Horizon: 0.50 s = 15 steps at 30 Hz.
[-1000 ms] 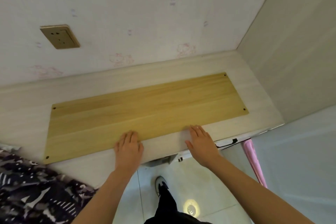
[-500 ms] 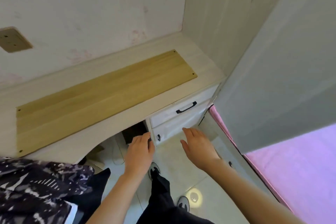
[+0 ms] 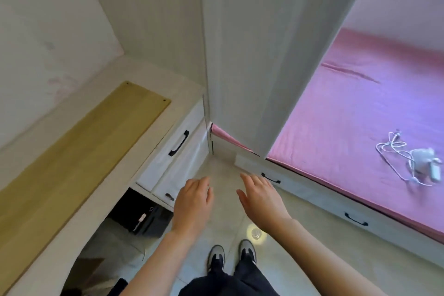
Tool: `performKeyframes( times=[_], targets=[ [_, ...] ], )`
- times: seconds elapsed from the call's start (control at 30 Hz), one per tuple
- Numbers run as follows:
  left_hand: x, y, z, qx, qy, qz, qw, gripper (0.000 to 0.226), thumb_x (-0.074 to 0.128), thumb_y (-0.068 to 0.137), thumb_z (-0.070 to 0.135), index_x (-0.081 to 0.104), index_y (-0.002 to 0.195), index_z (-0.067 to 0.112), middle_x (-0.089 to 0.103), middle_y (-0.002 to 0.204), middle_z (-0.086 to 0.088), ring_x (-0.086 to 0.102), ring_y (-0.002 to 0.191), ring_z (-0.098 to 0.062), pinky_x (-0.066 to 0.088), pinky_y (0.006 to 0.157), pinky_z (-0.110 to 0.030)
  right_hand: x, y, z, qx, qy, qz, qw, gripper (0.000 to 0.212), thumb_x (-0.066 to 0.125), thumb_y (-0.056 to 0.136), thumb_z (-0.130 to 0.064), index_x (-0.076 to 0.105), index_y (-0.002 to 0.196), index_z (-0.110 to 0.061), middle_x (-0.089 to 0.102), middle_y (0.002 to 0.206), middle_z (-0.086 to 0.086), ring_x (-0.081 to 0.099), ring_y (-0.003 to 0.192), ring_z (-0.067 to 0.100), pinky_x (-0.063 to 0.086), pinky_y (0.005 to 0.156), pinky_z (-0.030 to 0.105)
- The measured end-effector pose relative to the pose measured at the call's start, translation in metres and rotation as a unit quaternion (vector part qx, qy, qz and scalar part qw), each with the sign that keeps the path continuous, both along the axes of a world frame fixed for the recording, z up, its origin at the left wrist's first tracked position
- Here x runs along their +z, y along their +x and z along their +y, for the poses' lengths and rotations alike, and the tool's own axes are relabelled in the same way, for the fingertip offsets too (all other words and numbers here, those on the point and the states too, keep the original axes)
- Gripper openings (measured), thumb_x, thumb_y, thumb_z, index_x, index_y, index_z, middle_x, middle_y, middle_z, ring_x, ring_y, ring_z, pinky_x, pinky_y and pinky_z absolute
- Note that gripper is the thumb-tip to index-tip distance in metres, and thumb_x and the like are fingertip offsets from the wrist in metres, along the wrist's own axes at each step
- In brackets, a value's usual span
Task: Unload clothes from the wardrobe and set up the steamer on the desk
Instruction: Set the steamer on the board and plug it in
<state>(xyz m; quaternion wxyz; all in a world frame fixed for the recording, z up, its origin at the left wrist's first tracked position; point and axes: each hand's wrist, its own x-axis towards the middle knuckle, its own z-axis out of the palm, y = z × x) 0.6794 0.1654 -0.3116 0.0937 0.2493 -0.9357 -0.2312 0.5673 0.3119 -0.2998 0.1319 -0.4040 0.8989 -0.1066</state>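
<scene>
Pale wood desk sits at the left, the white wardrobe rising beside it. Left hand and right hand hover over the floor, fingers relaxed, holding nothing; no steamer shows

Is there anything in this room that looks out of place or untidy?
Mostly tidy. One thing stands out: a white charger with its tangled cable lies loose on the pink bed. A wooden board also lies flat on the desk.

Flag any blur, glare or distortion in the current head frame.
Head view: wide-angle bending bows the wardrobe edges; mild motion blur softens both fingertips, left hand and right hand; a round bright spot glares on the floor tile; violet cast on the pink bed.
</scene>
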Motion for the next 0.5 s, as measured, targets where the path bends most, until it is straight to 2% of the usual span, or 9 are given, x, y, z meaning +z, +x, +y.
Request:
performKeyframes(
  times=[0.07,0.2,0.33,0.43,0.5],
  targets=[
    [0.001,-0.008,0.003,-0.045,-0.007,0.001,0.999,0.023,0.060,0.090,0.014,0.065,0.111,0.008,0.068,0.092,-0.004,0.063,0.089,-0.023,0.054,0.070,-0.035,-0.006,0.001,0.014,-0.048,0.002,-0.004,0.999,0.048,0.045,0.097,-0.037,0.044,0.136,-0.010,0.056,0.130,0.007,0.047,0.126,0.027,0.035,0.109,0.041],
    [-0.005,-0.026,0.013,-0.126,-0.018,-0.016,0.992,0.028,0.057,0.092,0.017,0.064,0.117,0.008,0.069,0.100,-0.003,0.063,0.095,-0.019,0.052,0.077,-0.031,-0.017,0.004,0.050,-0.142,0.008,-0.005,0.990,0.049,0.045,0.096,-0.037,0.043,0.137,-0.010,0.054,0.134,0.007,0.043,0.131,0.027,0.033,0.111,0.043],
    [-0.011,-0.046,0.038,-0.205,-0.014,-0.026,0.978,0.027,0.060,0.089,0.015,0.063,0.115,0.009,0.068,0.095,-0.001,0.063,0.092,-0.020,0.054,0.073,-0.035,-0.022,0.011,0.095,-0.213,0.032,-0.012,0.976,0.051,0.038,0.099,-0.037,0.034,0.143,-0.011,0.043,0.145,0.006,0.030,0.139,0.024,0.024,0.115,0.041],
    [-0.018,-0.066,0.064,-0.262,-0.022,-0.038,0.964,0.029,0.061,0.088,0.017,0.063,0.116,0.010,0.068,0.096,0.000,0.062,0.095,-0.019,0.054,0.074,-0.036,-0.025,0.014,0.132,-0.265,0.038,-0.012,0.963,0.051,0.040,0.098,-0.036,0.036,0.142,-0.010,0.044,0.144,0.006,0.033,0.138,0.024,0.027,0.114,0.041],
    [-0.023,-0.081,0.085,-0.303,-0.038,-0.034,0.952,0.029,0.066,0.085,0.018,0.065,0.113,0.009,0.069,0.097,0.000,0.064,0.095,-0.020,0.054,0.076,-0.035,-0.029,0.016,0.157,-0.297,0.044,-0.004,0.954,0.051,0.049,0.094,-0.035,0.044,0.137,-0.008,0.050,0.139,0.009,0.042,0.133,0.026,0.036,0.109,0.044]
  ],
)
